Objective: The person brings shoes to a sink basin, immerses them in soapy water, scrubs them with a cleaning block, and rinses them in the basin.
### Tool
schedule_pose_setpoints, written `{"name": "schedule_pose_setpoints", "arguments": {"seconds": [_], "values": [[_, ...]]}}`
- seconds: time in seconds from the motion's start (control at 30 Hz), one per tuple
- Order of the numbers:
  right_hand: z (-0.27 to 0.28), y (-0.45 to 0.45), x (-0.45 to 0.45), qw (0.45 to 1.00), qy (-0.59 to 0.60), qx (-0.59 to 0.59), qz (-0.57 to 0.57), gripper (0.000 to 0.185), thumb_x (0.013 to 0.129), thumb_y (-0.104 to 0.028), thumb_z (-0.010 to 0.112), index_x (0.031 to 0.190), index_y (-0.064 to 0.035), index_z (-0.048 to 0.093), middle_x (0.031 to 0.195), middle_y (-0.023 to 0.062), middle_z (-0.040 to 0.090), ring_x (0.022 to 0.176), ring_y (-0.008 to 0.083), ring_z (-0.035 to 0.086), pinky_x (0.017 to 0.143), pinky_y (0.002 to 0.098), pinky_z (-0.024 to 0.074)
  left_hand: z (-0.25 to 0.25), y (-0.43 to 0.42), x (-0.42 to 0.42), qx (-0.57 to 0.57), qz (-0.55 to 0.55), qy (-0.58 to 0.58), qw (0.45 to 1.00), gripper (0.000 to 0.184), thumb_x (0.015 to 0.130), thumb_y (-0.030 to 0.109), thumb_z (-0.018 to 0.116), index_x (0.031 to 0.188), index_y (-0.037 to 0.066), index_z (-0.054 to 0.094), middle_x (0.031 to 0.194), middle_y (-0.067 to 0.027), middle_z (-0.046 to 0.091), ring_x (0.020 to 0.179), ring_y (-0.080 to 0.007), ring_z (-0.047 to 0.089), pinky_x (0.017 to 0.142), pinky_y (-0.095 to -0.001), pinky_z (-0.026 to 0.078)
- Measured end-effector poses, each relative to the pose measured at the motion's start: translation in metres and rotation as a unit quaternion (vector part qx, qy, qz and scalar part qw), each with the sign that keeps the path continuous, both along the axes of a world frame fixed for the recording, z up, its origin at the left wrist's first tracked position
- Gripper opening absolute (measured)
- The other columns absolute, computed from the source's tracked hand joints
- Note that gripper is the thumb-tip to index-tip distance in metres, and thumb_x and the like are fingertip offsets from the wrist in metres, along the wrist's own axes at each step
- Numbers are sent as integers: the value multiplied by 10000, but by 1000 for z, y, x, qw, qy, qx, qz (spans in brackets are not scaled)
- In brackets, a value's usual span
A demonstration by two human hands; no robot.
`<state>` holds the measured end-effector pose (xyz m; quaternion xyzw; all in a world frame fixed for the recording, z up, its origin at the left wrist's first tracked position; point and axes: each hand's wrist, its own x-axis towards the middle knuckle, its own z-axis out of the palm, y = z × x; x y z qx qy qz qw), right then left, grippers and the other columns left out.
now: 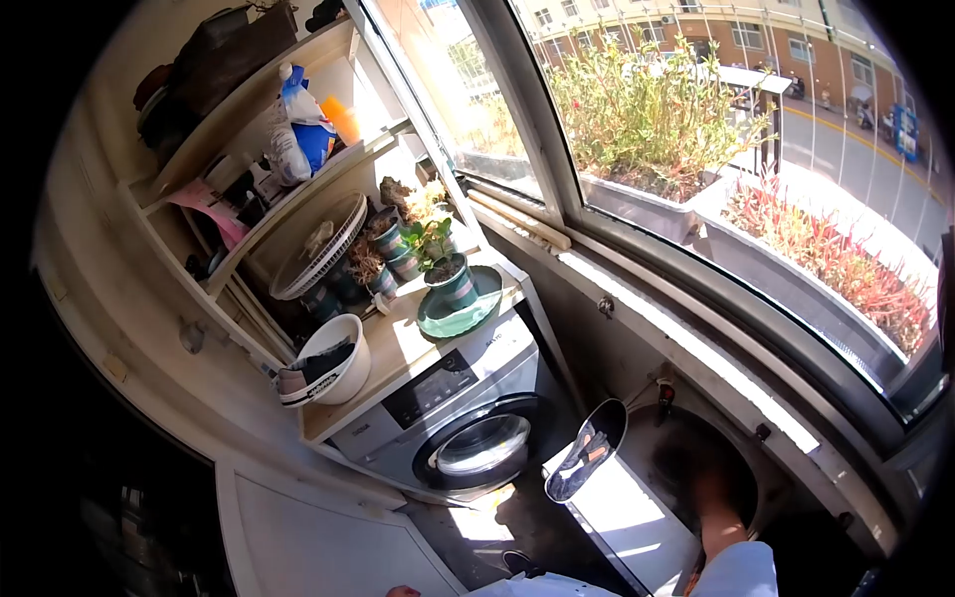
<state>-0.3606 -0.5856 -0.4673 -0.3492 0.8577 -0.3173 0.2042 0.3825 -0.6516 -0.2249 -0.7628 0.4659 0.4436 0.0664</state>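
Observation:
My right hand (696, 468) reaches down into a dark round basin (753, 478) at the lower right. It is in deep shadow and blurred, so its fingers and anything in them cannot be made out. Only a small bit of my left hand (403, 591) shows at the bottom edge; its fingers are cut off. Beside the basin, a white surface (632, 517) carries an oblong dark thing with a pale rim and orange marks (587, 458), its kind unclear. A tap with a red part (666, 394) sits above the basin's far edge.
A washing machine (438, 398) with its round door stands ahead under a counter holding a white basket (343, 363) and a potted plant on a green dish (458, 298). Shelves (269, 214) rise at the left. A window ledge (686, 348) runs along the right, with planters (637, 204) outside.

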Motion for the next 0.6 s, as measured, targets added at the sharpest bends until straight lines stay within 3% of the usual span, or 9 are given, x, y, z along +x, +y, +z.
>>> {"name": "schedule_pose_setpoints", "arguments": {"seconds": [0.13,0.17,0.2,0.27,0.33,0.43,0.5,0.6], "values": [[96,4,20,993,-13,69,-92,604,853,-259,617,1412,-155,411,1380,289,401,1285,433,393,1104,465,303,-29,1,8,-38,26,47,998,351,812,174,593,1108,-14,612,848,-117,646,673,-225,633,570,-343,510],[113,7,18,990,110,77,45,648,832,-273,639,1419,-148,395,1367,290,416,1282,431,400,1098,468,313,-32,-1,7,-38,24,54,998,351,812,174,593,1108,-14,612,848,-117,646,673,-225,633,570,-343,510],[121,11,17,953,226,86,181,692,812,-287,661,1426,-140,379,1353,292,431,1279,428,408,1092,470,324,-33,-3,8,-32,22,55,998,348,808,174,596,1098,-17,616,852,-119,647,684,-229,637,579,-343,514],[67,12,-4,959,220,84,156,755,768,-311,698,1429,-148,372,1347,290,435,1270,416,421,1073,468,349,-35,6,8,-16,19,51,998,345,804,174,599,1088,-20,621,855,-120,647,696,-234,640,587,-343,517],[65,24,8,968,205,79,118,818,724,-335,736,1432,-157,365,1341,289,440,1262,404,434,1055,465,374,-30,-6,4,-4,-48,27,998,331,803,172,598,1062,-33,629,868,-126,650,684,-230,637,582,-341,513],[193,20,26,967,187,102,137,846,673,-326,771,1419,-206,390,1279,280,477,1213,402,465,998,459,422,-40,-18,1,-29,-48,58,997,326,808,170,589,1050,-45,628,848,-124,653,656,-219,630,574,-344,509],[224,19,34,955,210,90,189,369,881,-198,534,1225,-65,547,1241,205,542,1134,367,535,968,460,433,-37,-26,-1,-22,-58,68,996,322,810,174,587,1044,-43,631,818,-117,650,639,-210,621,567,-343,506],[229,18,34,952,211,56,213,334,860,-179,545,1170,-60,578,1182,206,574,1084,371,559,934,468,450,-36,-24,-3,-24,-50,76,996,301,809,178,584,1014,-36,639,764,-104,640,614,-197,607,554,-342,496]]}}
